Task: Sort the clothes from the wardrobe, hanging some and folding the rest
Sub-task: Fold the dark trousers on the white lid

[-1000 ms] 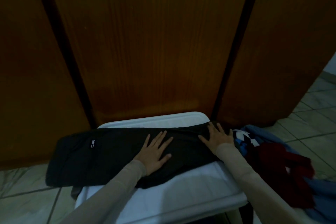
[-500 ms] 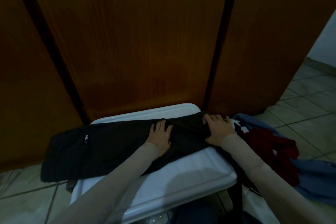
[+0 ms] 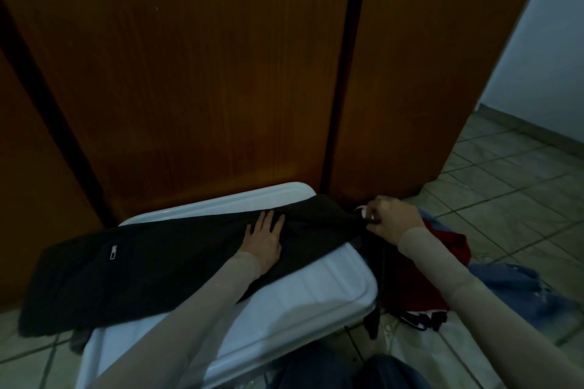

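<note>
The big brown wardrobe (image 3: pixel 196 73) fills the back, and its doors are closed. Right in front of the wardrobe sits a white box lid (image 3: pixel 284 297). It works like a small table. To the right of the lid, a pile of clothes (image 3: pixel 429 275) lies on the tiled floor (image 3: pixel 505 174), red on top with blue beside it.

A long dark garment (image 3: pixel 142 268) lies across the lid. Its left end hangs past the lid's left edge. A small zipper pull (image 3: pixel 113 252) shows near that end.

The left hand (image 3: pixel 264 238) lies flat on the middle of the garment, fingers straight, pressing it down. The right hand (image 3: pixel 390 219) is at the right end of the garment, past the lid's right edge. Its fingers are curled and pinch the cloth there.

A second ago both hands lay flat and smoothed the garment. Now the right hand has closed on the end and lifted it a little, while the left hand stays put as a holder. That looks like the start of a fold, with the right end about to go over to the left. The pile on the floor still waits to be sorted.
</note>
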